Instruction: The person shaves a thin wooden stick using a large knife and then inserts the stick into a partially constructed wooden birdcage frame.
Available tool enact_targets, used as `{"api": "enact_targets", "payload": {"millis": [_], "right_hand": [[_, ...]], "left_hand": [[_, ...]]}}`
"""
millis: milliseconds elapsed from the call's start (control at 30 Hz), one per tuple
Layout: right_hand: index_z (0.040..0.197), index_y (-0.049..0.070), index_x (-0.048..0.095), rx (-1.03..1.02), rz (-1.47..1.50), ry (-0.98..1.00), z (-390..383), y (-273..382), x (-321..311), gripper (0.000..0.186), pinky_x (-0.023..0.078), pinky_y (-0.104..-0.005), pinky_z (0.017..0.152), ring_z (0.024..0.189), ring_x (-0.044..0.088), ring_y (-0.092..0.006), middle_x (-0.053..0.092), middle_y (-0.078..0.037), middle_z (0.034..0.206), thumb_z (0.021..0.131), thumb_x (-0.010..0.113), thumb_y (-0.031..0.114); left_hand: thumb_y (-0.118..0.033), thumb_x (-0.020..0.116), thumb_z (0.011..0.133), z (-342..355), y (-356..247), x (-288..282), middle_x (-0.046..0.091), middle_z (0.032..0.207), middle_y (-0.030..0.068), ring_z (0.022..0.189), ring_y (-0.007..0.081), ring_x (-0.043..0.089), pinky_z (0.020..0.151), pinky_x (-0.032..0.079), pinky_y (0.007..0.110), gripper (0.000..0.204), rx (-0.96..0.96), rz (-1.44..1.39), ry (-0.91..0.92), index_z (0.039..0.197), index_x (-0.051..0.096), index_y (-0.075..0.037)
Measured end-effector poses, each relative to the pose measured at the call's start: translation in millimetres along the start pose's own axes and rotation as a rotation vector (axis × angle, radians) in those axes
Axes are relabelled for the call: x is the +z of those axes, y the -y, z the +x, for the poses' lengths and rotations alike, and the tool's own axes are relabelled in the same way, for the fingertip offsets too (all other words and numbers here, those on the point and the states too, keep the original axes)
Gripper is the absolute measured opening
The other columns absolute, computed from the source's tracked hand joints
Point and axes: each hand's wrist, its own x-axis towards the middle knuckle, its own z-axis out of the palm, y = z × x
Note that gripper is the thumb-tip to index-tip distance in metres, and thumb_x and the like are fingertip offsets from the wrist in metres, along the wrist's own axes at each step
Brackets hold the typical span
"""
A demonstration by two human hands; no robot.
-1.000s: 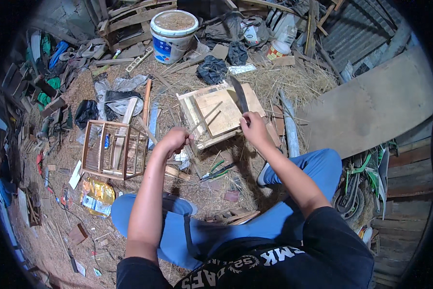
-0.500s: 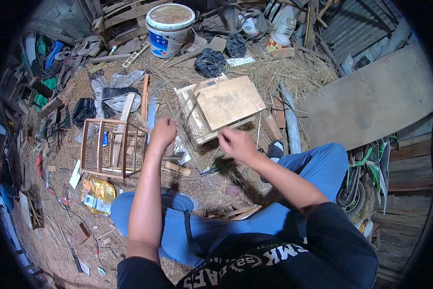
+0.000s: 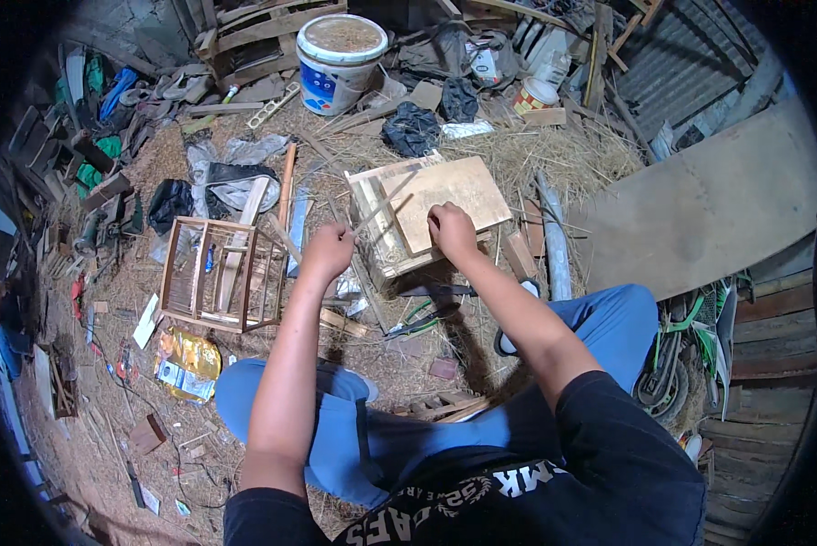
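Landmark for all positions: the pale board (image 3: 468, 196), which lies flat and askew on a low wooden base (image 3: 365, 202) on the straw-strewn floor.

Left hand (image 3: 329, 250): located just left of the board's near corner, back of the hand up, fingers closed in a pinch on the end of a thin stick (image 3: 383, 216). The stick slants away from the hand, and its far end shows over the left part of the board; whether it touches the wood cannot be determined.

Right hand (image 3: 453, 234): positioned over the near edge of the board, fingers curled inward. Whether its fingertips grip anything (the back of the hand hides them) cannot be told, nor can contact with the board be confirmed.

Nearer the person than the board lie a dark blade (image 3: 438, 291), close below the base, and green-and-black-handled pliers (image 3: 418, 321). Left of the board, well apart, stands an open wooden frame (image 3: 247, 276); a crumpled golden packet (image 3: 190, 359) lies on that side too, closer to the person. Beyond the board are a black plastic bag (image 3: 411, 129) and, farther off, a white-rimmed bucket (image 3: 331, 84). To its right rest a grey pole (image 3: 554, 238) and a large sheet (image 3: 700, 200).
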Motion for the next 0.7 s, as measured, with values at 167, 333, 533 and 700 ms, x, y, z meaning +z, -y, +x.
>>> {"api": "enact_targets", "payload": {"millis": [167, 333, 533, 700], "right_hand": [[0.082, 0.004, 0.063, -0.112, -0.051, -0.027, 1.7, -10.0, -6.7, 0.011, 0.052, -0.048, 0.076, 0.085, 0.065, -0.0358, 0.062, -0.016, 0.082, 0.084, 0.069, 0.014], [0.089, 0.003, 0.059, -0.485, 0.145, 0.238, -42.3, -6.9, -37.5, 0.016, 0.048, -0.0491, 0.075, 0.084, 0.062, -0.0383, 0.061, -0.018, 0.086, 0.083, 0.067, 0.015], [0.099, 0.003, 0.058, -0.498, 0.13, 0.487, -105.6, -73.2, -33.6, 0.023, 0.049, -0.049, 0.082, 0.093, 0.062, -0.0383, 0.062, -0.017, 0.096, 0.083, 0.067, 0.017], [0.104, 0.002, 0.063, 0.017, -0.185, 0.582, -146.0, -141.2, 31.0, 0.029, 0.048, -0.0477, 0.095, 0.107, 0.061, -0.0376, 0.064, -0.019, 0.106, 0.08, 0.069, 0.016]], "left_hand": [[-0.028, 0.058, 0.093, 15.9, 5.2, 11.4, 0.071, 0.092, 0.0246, 0.092, 0.0428, 0.069, 0.083, 0.053, 0.048, 0.029, 0.017, 0.009, 0.054, 0.096, 0.076, -0.005], [-0.027, 0.059, 0.093, 16.6, 11.1, 19.2, 0.071, 0.091, 0.0247, 0.09, 0.0433, 0.069, 0.081, 0.053, 0.048, 0.028, 0.034, 0.011, 0.066, 0.094, 0.074, -0.003], [-0.022, 0.059, 0.095, 21.2, -0.6, 38.4, 0.071, 0.082, 0.0184, 0.077, 0.0311, 0.069, 0.074, 0.052, 0.041, 0.026, -0.009, -0.135, 0.112, 0.093, 0.073, 0.0], [-0.021, 0.056, 0.1, 18.4, -32.3, 61.5, 0.067, 0.075, 0.0066, 0.064, 0.0141, 0.057, 0.059, 0.045, 0.031, 0.026, -0.209, -0.431, 0.221, 0.101, 0.073, -0.001]]}}
